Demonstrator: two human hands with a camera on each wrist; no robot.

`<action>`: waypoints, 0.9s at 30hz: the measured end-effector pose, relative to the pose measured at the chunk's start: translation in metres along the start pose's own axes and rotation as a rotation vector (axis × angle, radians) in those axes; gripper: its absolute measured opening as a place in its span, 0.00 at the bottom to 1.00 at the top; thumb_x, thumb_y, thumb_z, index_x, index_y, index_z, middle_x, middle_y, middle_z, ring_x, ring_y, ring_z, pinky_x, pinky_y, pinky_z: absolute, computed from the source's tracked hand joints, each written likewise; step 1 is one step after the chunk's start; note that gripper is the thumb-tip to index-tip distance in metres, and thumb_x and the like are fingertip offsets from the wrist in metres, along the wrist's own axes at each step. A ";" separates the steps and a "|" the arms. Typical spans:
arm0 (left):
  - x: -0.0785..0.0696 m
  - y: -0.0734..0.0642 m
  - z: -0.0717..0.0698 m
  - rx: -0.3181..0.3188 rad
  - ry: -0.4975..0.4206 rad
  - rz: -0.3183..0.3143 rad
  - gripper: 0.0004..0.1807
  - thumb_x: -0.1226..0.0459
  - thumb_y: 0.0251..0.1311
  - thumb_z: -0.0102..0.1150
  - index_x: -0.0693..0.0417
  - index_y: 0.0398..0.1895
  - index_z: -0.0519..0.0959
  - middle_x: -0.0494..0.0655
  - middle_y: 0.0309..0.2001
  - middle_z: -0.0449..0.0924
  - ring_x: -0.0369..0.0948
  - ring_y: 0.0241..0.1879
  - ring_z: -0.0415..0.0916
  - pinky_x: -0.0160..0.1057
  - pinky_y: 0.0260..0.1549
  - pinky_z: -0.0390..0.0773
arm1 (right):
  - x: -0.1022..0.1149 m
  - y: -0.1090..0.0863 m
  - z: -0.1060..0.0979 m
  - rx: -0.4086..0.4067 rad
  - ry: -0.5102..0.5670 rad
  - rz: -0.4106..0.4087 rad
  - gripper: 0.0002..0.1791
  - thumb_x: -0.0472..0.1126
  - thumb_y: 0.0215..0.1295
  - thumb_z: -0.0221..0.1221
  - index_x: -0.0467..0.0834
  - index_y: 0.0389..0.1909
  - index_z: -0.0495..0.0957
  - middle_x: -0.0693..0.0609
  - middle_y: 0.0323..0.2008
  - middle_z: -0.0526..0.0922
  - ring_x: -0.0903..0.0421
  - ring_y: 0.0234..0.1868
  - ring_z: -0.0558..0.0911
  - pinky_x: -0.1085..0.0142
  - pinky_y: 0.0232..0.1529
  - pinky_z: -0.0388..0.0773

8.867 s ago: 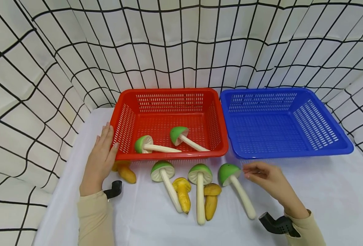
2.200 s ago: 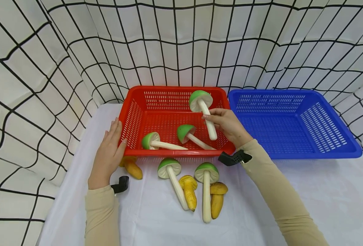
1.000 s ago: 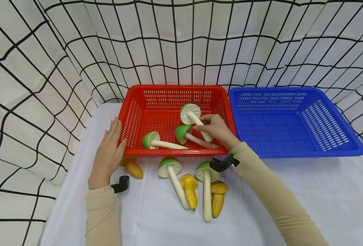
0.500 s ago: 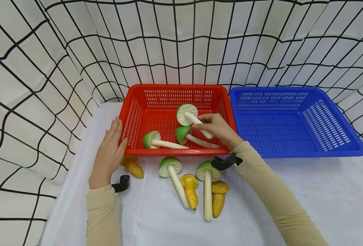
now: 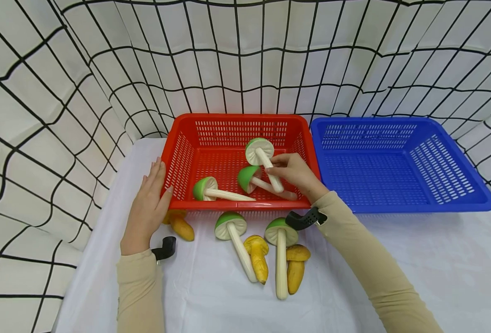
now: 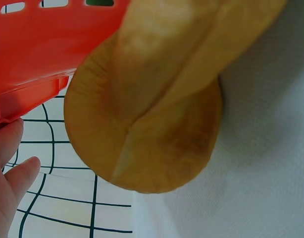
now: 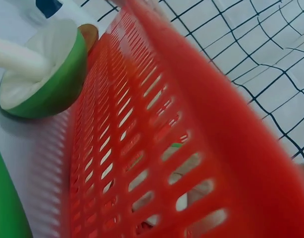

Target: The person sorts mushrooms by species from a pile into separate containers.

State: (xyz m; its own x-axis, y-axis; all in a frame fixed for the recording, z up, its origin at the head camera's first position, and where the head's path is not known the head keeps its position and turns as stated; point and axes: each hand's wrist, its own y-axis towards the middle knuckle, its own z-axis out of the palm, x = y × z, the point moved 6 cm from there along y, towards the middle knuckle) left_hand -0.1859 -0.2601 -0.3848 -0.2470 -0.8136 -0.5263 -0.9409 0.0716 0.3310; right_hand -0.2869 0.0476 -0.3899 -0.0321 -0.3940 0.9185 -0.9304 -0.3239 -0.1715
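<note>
Inside the red basket (image 5: 237, 205), my right hand (image 5: 297, 175) pinches the stem of a toy mushroom (image 5: 259, 151) with a green cap and white stem. Its stem crosses over another green-capped mushroom (image 5: 247, 179) lying in the basket. A third one (image 5: 205, 188) lies toward the basket's front left. My left hand (image 5: 144, 208), fingers straight, rests against the basket's left side. In the left wrist view, a yellow-brown mushroom (image 6: 142, 124) fills the middle, with my left fingertips (image 6: 23, 176) at the left edge. The basket wall mostly hides my right hand in the right wrist view.
A blue basket (image 5: 399, 209) stands right of the red one. On the white cloth (image 5: 212, 310) in front lie two green-capped mushrooms (image 5: 238, 252) and several yellow ones (image 5: 257, 259), one partly under the red basket's front left rim. Black netting (image 5: 249, 55) rises behind and at the sides.
My right hand has taken the rightmost green-capped mushroom from the cloth and carried it into the red basket. In the last half second its stem has tipped more toward me. My left hand stays put.
</note>
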 end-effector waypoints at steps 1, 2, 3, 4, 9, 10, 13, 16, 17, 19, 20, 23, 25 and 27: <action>0.000 0.000 0.000 -0.001 -0.001 0.000 0.31 0.61 0.70 0.41 0.64 0.73 0.51 0.53 0.74 0.46 0.48 0.73 0.42 0.47 0.70 0.42 | 0.000 0.000 0.000 -0.013 -0.025 0.003 0.20 0.35 0.61 0.61 0.31 0.53 0.77 0.39 0.44 0.80 0.50 0.42 0.78 0.66 0.40 0.79; 0.000 0.000 0.000 -0.002 -0.001 0.000 0.31 0.61 0.70 0.41 0.64 0.73 0.51 0.54 0.74 0.46 0.48 0.73 0.42 0.47 0.70 0.42 | 0.001 0.001 -0.001 -0.025 -0.049 -0.003 0.20 0.34 0.60 0.62 0.30 0.53 0.77 0.38 0.43 0.81 0.49 0.42 0.78 0.66 0.41 0.79; 0.000 0.000 -0.001 -0.002 -0.003 0.001 0.31 0.61 0.70 0.41 0.64 0.73 0.51 0.54 0.74 0.47 0.48 0.73 0.43 0.48 0.70 0.42 | 0.002 0.001 -0.001 -0.037 -0.071 -0.003 0.21 0.33 0.59 0.63 0.30 0.53 0.76 0.38 0.43 0.81 0.48 0.42 0.79 0.65 0.41 0.79; 0.000 0.000 -0.001 -0.003 -0.003 0.000 0.31 0.61 0.70 0.41 0.64 0.73 0.51 0.54 0.74 0.47 0.48 0.73 0.43 0.48 0.70 0.42 | 0.002 0.001 -0.002 -0.046 -0.085 -0.001 0.21 0.33 0.59 0.63 0.29 0.53 0.76 0.38 0.42 0.81 0.48 0.42 0.79 0.65 0.42 0.79; 0.001 0.000 -0.001 -0.002 -0.002 -0.001 0.31 0.62 0.70 0.41 0.64 0.73 0.51 0.54 0.74 0.47 0.49 0.73 0.43 0.48 0.70 0.42 | 0.006 0.000 -0.004 -0.096 -0.185 -0.026 0.23 0.32 0.56 0.65 0.30 0.54 0.76 0.38 0.41 0.81 0.46 0.42 0.80 0.63 0.41 0.80; 0.001 0.000 -0.001 -0.002 -0.002 -0.001 0.31 0.62 0.69 0.41 0.64 0.73 0.51 0.54 0.74 0.47 0.49 0.73 0.43 0.47 0.70 0.42 | 0.006 0.000 -0.005 -0.108 -0.200 -0.034 0.23 0.32 0.56 0.65 0.30 0.53 0.76 0.38 0.41 0.81 0.46 0.42 0.80 0.62 0.41 0.80; 0.002 0.000 -0.001 -0.002 0.001 -0.004 0.31 0.62 0.69 0.41 0.64 0.73 0.51 0.55 0.74 0.47 0.49 0.73 0.43 0.48 0.70 0.42 | 0.008 -0.001 -0.006 -0.125 -0.215 -0.053 0.22 0.31 0.56 0.64 0.31 0.53 0.77 0.37 0.42 0.82 0.46 0.42 0.81 0.62 0.42 0.80; 0.002 0.000 -0.001 0.000 0.004 -0.007 0.31 0.61 0.69 0.41 0.64 0.73 0.51 0.55 0.74 0.47 0.49 0.73 0.43 0.48 0.70 0.43 | 0.009 -0.002 -0.005 -0.131 -0.195 -0.061 0.20 0.30 0.57 0.64 0.32 0.52 0.78 0.38 0.41 0.82 0.47 0.41 0.81 0.64 0.40 0.80; 0.002 0.000 -0.001 0.000 0.005 -0.007 0.31 0.61 0.69 0.41 0.64 0.73 0.51 0.55 0.74 0.47 0.49 0.73 0.43 0.49 0.70 0.43 | 0.010 -0.002 -0.005 -0.128 -0.186 -0.065 0.20 0.30 0.57 0.64 0.32 0.52 0.78 0.38 0.40 0.82 0.47 0.41 0.81 0.64 0.39 0.80; 0.002 0.000 -0.001 0.002 0.005 -0.006 0.31 0.62 0.69 0.41 0.64 0.73 0.51 0.55 0.74 0.47 0.49 0.73 0.43 0.49 0.70 0.43 | 0.011 -0.003 -0.004 -0.129 -0.170 -0.070 0.19 0.30 0.57 0.64 0.32 0.51 0.78 0.39 0.39 0.82 0.47 0.39 0.81 0.66 0.37 0.80; 0.002 0.000 -0.001 0.003 0.005 -0.007 0.31 0.62 0.69 0.41 0.64 0.73 0.51 0.55 0.74 0.47 0.49 0.73 0.43 0.49 0.70 0.43 | 0.011 -0.003 -0.004 -0.129 -0.159 -0.073 0.19 0.30 0.57 0.64 0.33 0.51 0.79 0.39 0.39 0.82 0.47 0.39 0.81 0.66 0.37 0.80; 0.002 0.001 -0.001 0.005 0.005 -0.010 0.31 0.62 0.70 0.40 0.64 0.73 0.51 0.54 0.74 0.47 0.49 0.73 0.43 0.48 0.70 0.42 | 0.012 -0.004 -0.005 -0.124 -0.103 -0.089 0.18 0.29 0.58 0.63 0.32 0.51 0.78 0.38 0.40 0.82 0.47 0.40 0.81 0.65 0.40 0.81; 0.002 0.001 0.000 0.006 0.006 -0.012 0.31 0.61 0.70 0.40 0.64 0.73 0.51 0.54 0.74 0.47 0.48 0.73 0.43 0.48 0.70 0.42 | 0.014 -0.005 -0.007 -0.120 -0.050 -0.101 0.18 0.27 0.59 0.61 0.31 0.51 0.78 0.37 0.41 0.82 0.47 0.40 0.82 0.64 0.43 0.81; 0.002 0.001 -0.001 0.005 0.008 -0.013 0.31 0.61 0.70 0.41 0.64 0.73 0.51 0.54 0.74 0.47 0.48 0.73 0.43 0.48 0.70 0.42 | 0.015 -0.008 -0.008 -0.117 -0.005 -0.120 0.18 0.26 0.59 0.60 0.30 0.52 0.77 0.37 0.42 0.82 0.47 0.41 0.82 0.64 0.44 0.81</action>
State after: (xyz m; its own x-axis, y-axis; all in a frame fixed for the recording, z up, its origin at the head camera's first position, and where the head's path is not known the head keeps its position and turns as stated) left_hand -0.1870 -0.2616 -0.3849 -0.2327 -0.8191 -0.5244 -0.9453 0.0637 0.3199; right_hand -0.2828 0.0512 -0.3717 0.0836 -0.3631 0.9280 -0.9635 -0.2670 -0.0177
